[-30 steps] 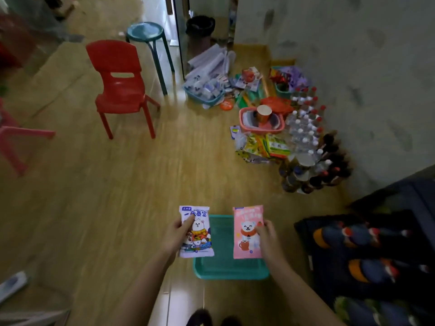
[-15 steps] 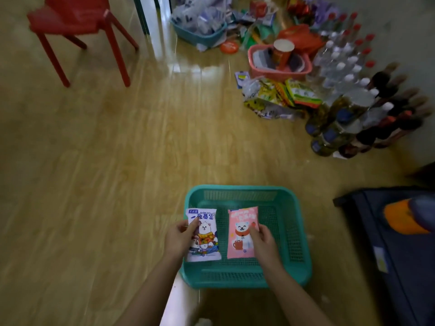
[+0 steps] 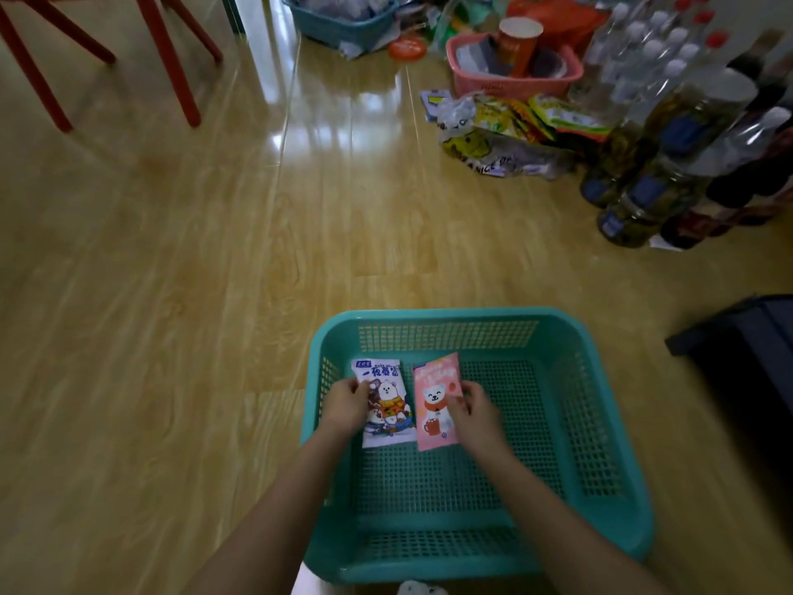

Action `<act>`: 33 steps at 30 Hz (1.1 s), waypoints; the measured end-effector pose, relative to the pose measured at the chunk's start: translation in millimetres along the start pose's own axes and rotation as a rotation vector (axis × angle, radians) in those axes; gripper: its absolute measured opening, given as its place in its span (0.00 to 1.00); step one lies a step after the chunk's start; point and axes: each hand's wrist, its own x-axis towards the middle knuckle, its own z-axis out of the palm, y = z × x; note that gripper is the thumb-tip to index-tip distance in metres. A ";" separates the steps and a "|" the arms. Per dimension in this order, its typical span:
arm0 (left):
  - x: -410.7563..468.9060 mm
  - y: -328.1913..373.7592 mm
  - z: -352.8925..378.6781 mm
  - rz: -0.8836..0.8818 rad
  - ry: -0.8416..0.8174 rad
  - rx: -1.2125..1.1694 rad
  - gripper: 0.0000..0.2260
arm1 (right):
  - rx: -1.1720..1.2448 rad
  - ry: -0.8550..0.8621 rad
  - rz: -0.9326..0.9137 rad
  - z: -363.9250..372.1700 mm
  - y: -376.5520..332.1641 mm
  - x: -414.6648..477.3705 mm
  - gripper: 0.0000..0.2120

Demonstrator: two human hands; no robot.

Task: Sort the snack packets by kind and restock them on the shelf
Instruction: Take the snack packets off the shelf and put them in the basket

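White-and-blue packet [image 3: 386, 401] pinched at its edge by left grip [image 3: 345, 405], pink packet [image 3: 435, 401] by right grip [image 3: 474, 416]. Held side by side, low inside teal basket [image 3: 429, 315] on wooden floor [image 3: 214, 251]. Farther off, snack pile [image 3: 506, 131] beside bottles [image 3: 643, 165].

Below me the glossy wooden floor [image 3: 214, 294] carries a teal basket [image 3: 429, 315]. Farther off on it stand a pink basket [image 3: 515, 85], loose snack bags [image 3: 506, 122], clustered bottles [image 3: 639, 199] and red chair legs [image 3: 171, 66].
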 end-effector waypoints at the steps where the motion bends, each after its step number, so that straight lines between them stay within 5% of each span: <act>1: 2.0 -1.4 2.2 0.000 0.003 0.040 0.15 | -0.032 0.004 0.008 1.3 1.8 2.6 0.15; 9: 8.5 -0.8 17.2 -0.002 0.134 0.208 0.12 | -0.150 0.034 -0.028 12.8 13.5 20.5 0.13; 16: -41.5 37.8 -28.3 0.286 0.104 0.493 0.12 | -0.471 0.050 -0.142 -31.8 -42.6 -12.9 0.18; 27: -285.3 363.2 -212.6 0.647 0.144 0.710 0.09 | -0.500 0.205 -0.310 -291.3 -341.4 -240.1 0.16; 33: -445.0 558.6 -275.5 0.887 0.162 0.786 0.10 | -0.607 0.475 -0.454 -449.6 -491.9 -412.1 0.15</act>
